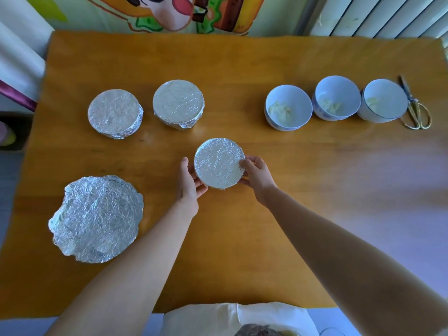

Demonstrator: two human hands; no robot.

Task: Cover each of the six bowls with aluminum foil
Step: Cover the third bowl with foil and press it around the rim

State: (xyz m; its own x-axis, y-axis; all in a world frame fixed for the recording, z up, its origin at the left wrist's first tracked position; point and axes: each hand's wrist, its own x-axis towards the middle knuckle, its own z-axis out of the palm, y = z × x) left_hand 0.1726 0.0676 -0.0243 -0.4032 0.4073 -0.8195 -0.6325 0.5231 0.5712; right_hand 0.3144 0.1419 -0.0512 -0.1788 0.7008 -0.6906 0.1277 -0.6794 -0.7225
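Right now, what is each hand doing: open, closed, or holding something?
Left hand: curled round the side of the foil-covered bowl, holding it.
Right hand: pinches the foil at the same bowl's rim.

The middle bowl (219,163) sits on the table (242,57), held between the left hand (190,180) and the right hand (257,177); behind and left of the left fingers (197,184) stand the outer foiled bowl (114,113) and the inner foiled bowl (178,104); behind and right of the right fingers (244,163) stand the first bare bowl (288,106), the second bare bowl (337,97) and the third bare bowl (383,100) in a row, with the scissors (415,110) just beside the third; the foil sheet (97,218) lies left of the left fingers, nearer the person.
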